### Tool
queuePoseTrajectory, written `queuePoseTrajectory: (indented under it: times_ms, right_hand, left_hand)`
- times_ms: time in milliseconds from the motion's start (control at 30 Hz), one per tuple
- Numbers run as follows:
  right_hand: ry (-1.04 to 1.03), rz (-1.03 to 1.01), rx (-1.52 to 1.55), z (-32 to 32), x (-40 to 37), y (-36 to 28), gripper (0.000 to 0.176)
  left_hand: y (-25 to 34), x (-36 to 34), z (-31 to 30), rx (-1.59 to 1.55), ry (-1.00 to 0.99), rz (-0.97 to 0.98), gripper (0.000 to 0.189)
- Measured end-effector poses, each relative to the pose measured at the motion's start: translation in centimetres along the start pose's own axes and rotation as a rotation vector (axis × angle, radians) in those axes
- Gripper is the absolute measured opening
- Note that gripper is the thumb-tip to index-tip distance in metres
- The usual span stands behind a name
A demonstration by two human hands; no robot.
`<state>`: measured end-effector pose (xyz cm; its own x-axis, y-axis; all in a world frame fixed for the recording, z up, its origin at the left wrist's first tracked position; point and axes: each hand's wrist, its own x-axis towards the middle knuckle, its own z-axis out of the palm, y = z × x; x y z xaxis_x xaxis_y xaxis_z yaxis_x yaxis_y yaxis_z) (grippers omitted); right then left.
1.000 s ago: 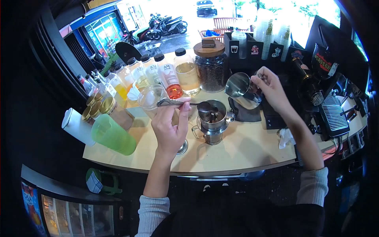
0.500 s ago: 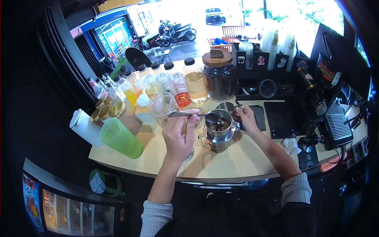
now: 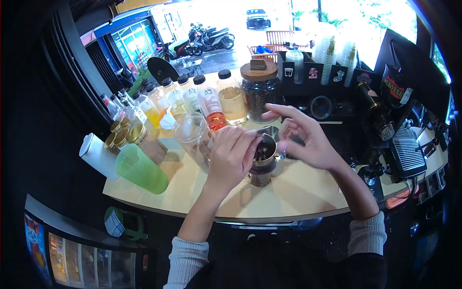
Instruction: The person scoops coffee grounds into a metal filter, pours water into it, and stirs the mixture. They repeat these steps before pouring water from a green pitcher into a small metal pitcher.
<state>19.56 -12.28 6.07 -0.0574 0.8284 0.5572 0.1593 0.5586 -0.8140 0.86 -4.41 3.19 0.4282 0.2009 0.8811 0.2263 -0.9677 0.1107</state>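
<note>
A steel filter cup (image 3: 263, 161) with dark grounds inside stands on the wooden counter (image 3: 298, 188). My left hand (image 3: 232, 156) is bent over its rim, fingers pinched down on a metal spoon that the hand mostly hides. To the right of the cup is my right hand (image 3: 304, 137), fingers spread and holding nothing. A small steel pitcher (image 3: 271, 130) shows just behind the cup, between the two hands.
An empty glass jar (image 3: 194, 135) stands left of the cup, with a green jug (image 3: 142, 169) and a white bottle (image 3: 95, 155) farther left. Syrup bottles (image 3: 208, 98) and a coffee bean jar (image 3: 260, 94) line the back. An espresso machine (image 3: 408, 149) is at the right.
My right hand set the steel pitcher down behind the cup, let go and spread its fingers. My left hand turned from holding the spoon level to pointing down into the cup.
</note>
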Motion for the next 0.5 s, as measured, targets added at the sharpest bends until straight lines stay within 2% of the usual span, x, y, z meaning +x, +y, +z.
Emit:
queuePoseTrajectory:
  times_ms: [67,100,167,200,267,300,367,400,433,500]
  right_hand:
    - [-0.166,-0.164,-0.326,0.9,0.3,-2.1,0.033]
    - [-0.162,-0.161,-0.328,1.1,0.5,-1.7,0.033]
    - [-0.162,-0.44,-0.469,1.2,0.9,-0.6,0.022]
    - [-0.15,-0.34,-0.468,1.3,0.4,-1.3,0.016]
    - [-0.132,-0.377,-0.53,1.2,-0.4,-1.2,0.016]
    - [-0.114,-0.414,-0.589,1.0,-0.8,-1.1,0.016]
    - [-0.116,-0.37,-0.604,1.0,-1.6,-0.9,0.018]
    - [-0.116,-0.326,-0.62,1.0,-2.0,-0.7,0.019]
    - [-0.121,-0.324,-0.618,1.0,-2.3,-0.2,0.019]
    - [-0.092,-0.39,-0.64,1.1,-2.7,1.0,0.022]
  left_hand:
    - [0.5,0.4,0.3,0.023,-0.051,0.07,0.021]
    - [0.4,0.2,0.4,0.018,-0.052,0.071,0.021]
    - [0.1,-0.4,0.8,0.046,-0.029,0.065,0.027]
    - [0.0,-0.7,0.9,0.044,-0.029,0.066,0.027]
    - [-0.2,-1.5,0.8,-0.191,-0.033,-0.261,0.051]
    - [-0.3,-1.9,0.9,-0.191,-0.031,-0.263,0.051]
    - [-0.7,-3.0,1.1,-0.21,-0.087,-0.414,0.076]
    - [-1.3,-4.0,1.8,-0.215,-0.126,-0.417,0.086]
    - [-1.6,-4.5,2.4,-0.214,-0.125,-0.422,0.086]
    - [-1.7,-5.1,3.4,-0.394,-0.205,-0.571,0.08]
